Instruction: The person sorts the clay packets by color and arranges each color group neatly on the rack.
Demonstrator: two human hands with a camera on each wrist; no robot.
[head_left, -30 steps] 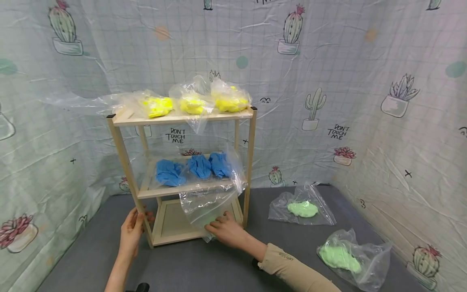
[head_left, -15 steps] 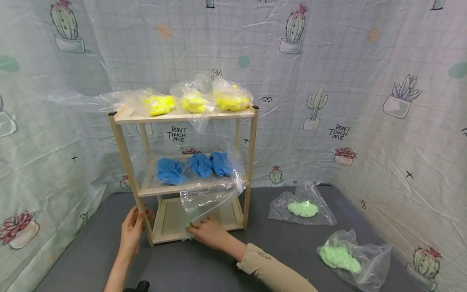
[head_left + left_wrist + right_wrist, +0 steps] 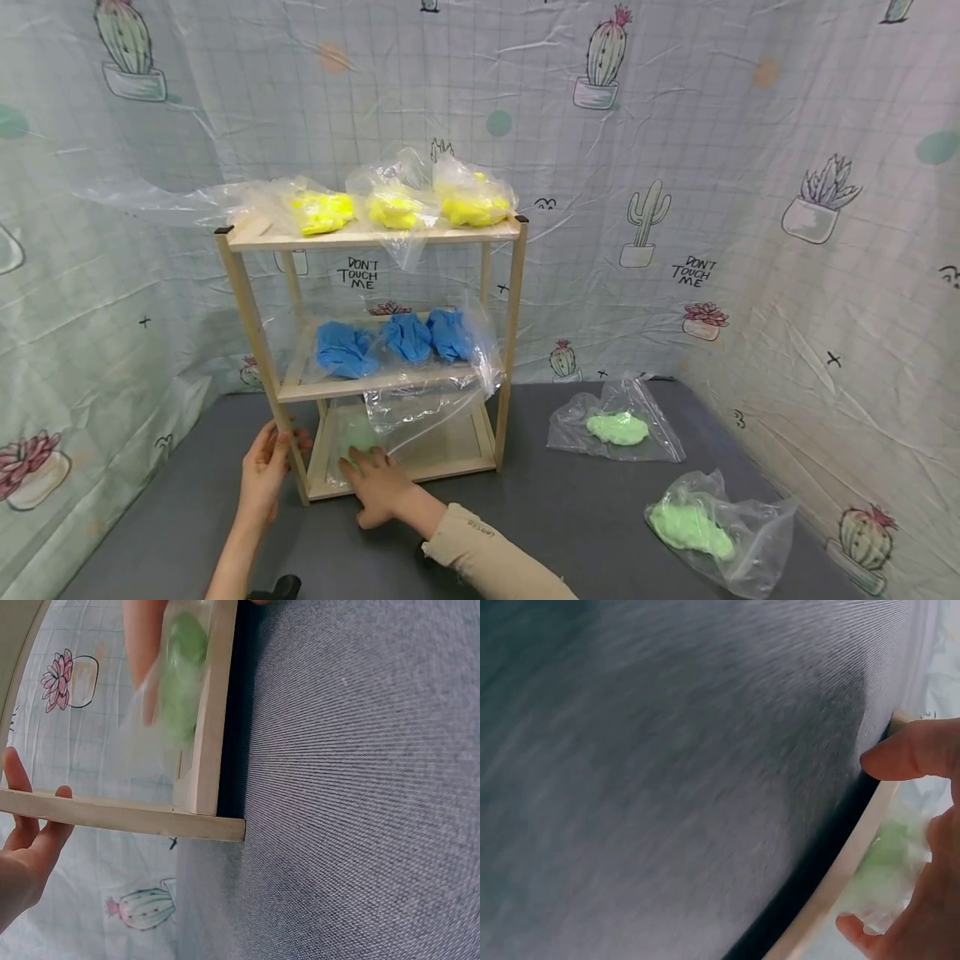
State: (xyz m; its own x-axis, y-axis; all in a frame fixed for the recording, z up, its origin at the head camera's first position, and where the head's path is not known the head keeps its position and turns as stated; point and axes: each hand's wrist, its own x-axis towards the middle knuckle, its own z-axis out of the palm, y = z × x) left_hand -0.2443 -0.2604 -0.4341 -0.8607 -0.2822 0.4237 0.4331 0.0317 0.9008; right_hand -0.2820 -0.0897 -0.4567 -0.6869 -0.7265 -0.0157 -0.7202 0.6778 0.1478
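My left hand [image 3: 262,471] holds the left front post of a small wooden shelf rack [image 3: 363,390]; in the left wrist view its fingers [image 3: 49,836] lie around that post. On the bottom tier, toward the left, lies a clear bag with a soft light green lump [image 3: 358,435], partly behind a hanging plastic bag. My right hand [image 3: 380,486] is at the front edge of that tier with its fingers spread, touching the green bag. The right wrist view has the green lump [image 3: 889,859] blurred beside the hand, with the thumb extended away from it.
Bagged yellow lumps [image 3: 395,208] line the top tier. Bagged blue bundles [image 3: 408,337] fill the middle tier, one bag's zip edge [image 3: 442,425] drooping over the bottom tier. Two more bagged green lumps [image 3: 617,428] lie on the dark table [image 3: 555,517], right of the rack.
My right hand has moved left along the bottom tier with the green bag, and its fingers have spread. The left hand keeps its hold on the post.
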